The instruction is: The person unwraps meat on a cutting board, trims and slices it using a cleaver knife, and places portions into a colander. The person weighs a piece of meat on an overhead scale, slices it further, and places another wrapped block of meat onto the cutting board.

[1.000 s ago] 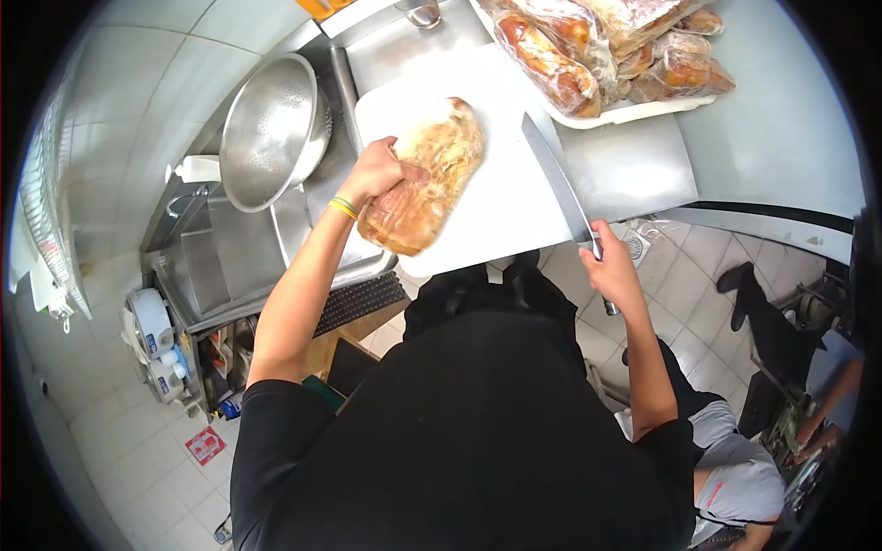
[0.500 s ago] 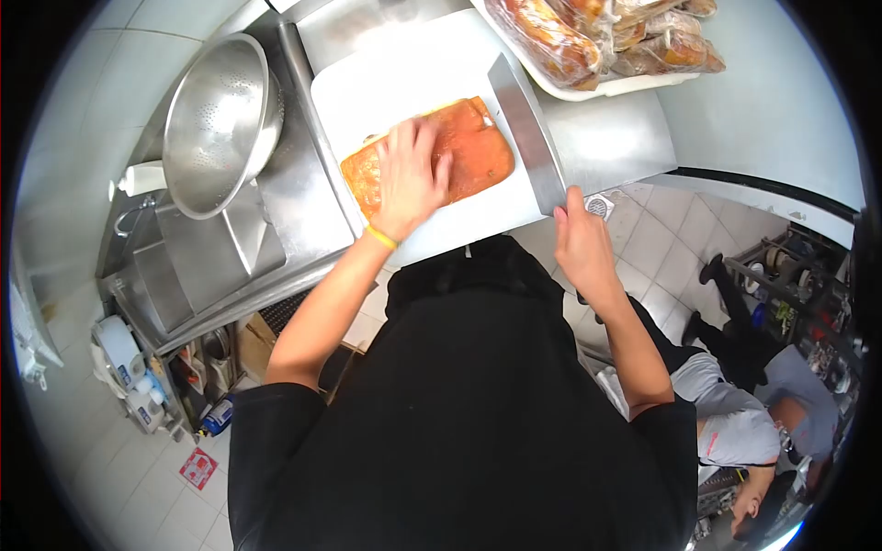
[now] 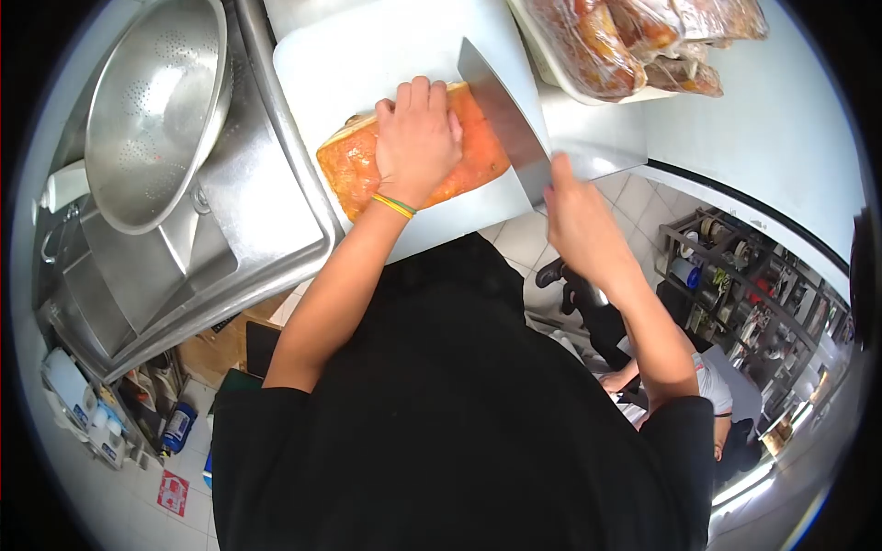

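A reddish-orange slab of roasted meat (image 3: pixel 349 170) lies on a white cutting board (image 3: pixel 367 60). My left hand (image 3: pixel 418 142) presses down on the slab, its fingers bent and held close together over the top. My right hand (image 3: pixel 588 225) is closed around the handle of a broad cleaver (image 3: pixel 510 124), and the handle itself is mostly hidden by the fingers. The wide steel blade stands on edge at the slab's right end, close against it. Whether the edge has entered the meat I cannot tell.
A metal colander (image 3: pixel 161 119) leans over the steel sink (image 3: pixel 248 211) at left. At the upper right, a white tray (image 3: pixel 560 78) bears several plastic-wrapped meat pieces (image 3: pixel 634 41). Behind me on the right are a co-worker (image 3: pixel 712 381) and a loaded rack (image 3: pixel 735 275).
The cleaver has shifted left from beside the slab to its right end. My left hand's spread fingers have drawn together on the meat. The camera view has also shifted.
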`<state>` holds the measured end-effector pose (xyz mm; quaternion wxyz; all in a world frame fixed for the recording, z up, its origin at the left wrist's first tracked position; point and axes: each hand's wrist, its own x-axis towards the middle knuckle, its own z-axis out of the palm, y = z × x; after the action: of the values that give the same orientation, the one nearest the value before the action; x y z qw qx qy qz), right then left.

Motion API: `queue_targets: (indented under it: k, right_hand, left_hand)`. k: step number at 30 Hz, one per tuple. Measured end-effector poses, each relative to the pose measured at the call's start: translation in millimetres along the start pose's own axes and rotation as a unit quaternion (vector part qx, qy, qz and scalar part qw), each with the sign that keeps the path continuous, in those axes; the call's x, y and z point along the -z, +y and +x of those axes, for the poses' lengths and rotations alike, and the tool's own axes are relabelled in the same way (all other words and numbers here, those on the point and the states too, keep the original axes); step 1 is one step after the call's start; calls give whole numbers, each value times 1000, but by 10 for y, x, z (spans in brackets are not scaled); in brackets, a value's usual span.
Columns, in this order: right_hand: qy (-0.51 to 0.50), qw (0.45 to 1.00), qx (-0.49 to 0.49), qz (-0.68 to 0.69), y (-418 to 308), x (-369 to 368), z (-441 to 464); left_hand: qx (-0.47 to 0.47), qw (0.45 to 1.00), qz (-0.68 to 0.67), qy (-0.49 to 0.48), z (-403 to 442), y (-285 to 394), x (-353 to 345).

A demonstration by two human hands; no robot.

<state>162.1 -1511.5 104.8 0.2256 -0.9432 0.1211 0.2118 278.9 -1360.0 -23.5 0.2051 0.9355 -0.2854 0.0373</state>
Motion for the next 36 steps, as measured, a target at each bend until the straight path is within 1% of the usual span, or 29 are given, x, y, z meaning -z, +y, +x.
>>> queue_targets:
  k: [1, 3, 5, 7, 9, 10, 12, 13, 14, 16, 19, 20, 21, 22, 23, 25, 26, 28, 29, 30, 32, 33, 35, 36]
  right_hand:
    - [-5, 1000, -3, -2, 1, -85, 194]
    - [41, 999, 2, -5, 29, -297, 568]
    - [44, 999, 6, 6, 36, -267, 439]
    - [40, 999, 9, 17, 57, -228, 98]
    - [-12, 998, -60, 10, 48, -231, -231]
    - [-12, 998, -54, 12, 111, -375, -91]
    - [79, 997, -2, 11, 256, -797, 262]
    - [72, 997, -35, 20, 227, -831, 338]
    - [81, 996, -34, 22, 254, -793, 341]
    - [60, 996, -42, 43, 284, -777, 155]
    - [95, 991, -13, 89, 448, -993, -41]
    - [119, 989, 1, 88, 462, -1017, 136]
    - [146, 986, 15, 86, 493, -1006, 473]
    - [139, 985, 24, 97, 472, -858, 829]
    - [134, 984, 36, 110, 417, -658, 1067]
    - [155, 976, 121, 93, 419, -320, 1197]
    - [157, 974, 129, 95, 408, -154, 1129]
    - [180, 970, 141, 89, 457, 65, 741]
    - [196, 967, 122, 112, 509, 110, 535]
    - [210, 963, 103, 136, 562, 135, 301]
    - [166, 968, 48, 180, 661, 189, -299]
    - [163, 971, 68, 160, 823, 74, -580]
    - [4, 982, -21, 190, 966, -28, -1098]
    - [-30, 983, -41, 179, 1046, -182, -1289]
  left_hand:
    - [3, 1000, -4, -3, 8, -20, -1]
    - [4, 1000, 11, -15, 7, -3, 24]
    - [5, 1000, 5, -9, 44, -33, 27]
    - [11, 1000, -3, -8, 7, -6, 12]
    - [-3, 1000, -20, 7, -19, -32, -1]
    - [0, 1000, -14, 9, -19, -62, -7]
    - [-8, 1000, -8, 4, -18, -29, -5]
    - [-14, 1000, -6, 10, 16, -8, 16]
    - [-7, 1000, -1, 3, 48, -9, 40]
    - [-4, 1000, 1, -21, -79, 58, 89]
    - [-11, 999, -3, 41, -13, 10, 1]
    - [-16, 999, 3, 38, -11, 10, 16]
    - [-13, 1000, 11, 14, 14, 16, 37]
    - [-10, 1000, 20, -11, -1, 42, 77]
    - [-18, 999, 31, -12, -58, 48, 109]
    - [-15, 1000, -14, -5, -17, -12, 110]
    - [-13, 1000, -7, 1, 0, -35, 118]
    - [-23, 997, -61, 44, -38, -60, 106]
    - [-27, 994, -87, 59, -55, -85, 132]
    - [-22, 995, -84, 56, -92, -159, 204]
    - [-35, 993, -104, 47, -99, -397, 378]
    - [-33, 993, -101, 48, -117, -537, 465]
    - [67, 977, -198, -30, -205, -817, 646]
    - [74, 978, -192, -28, -245, -940, 681]
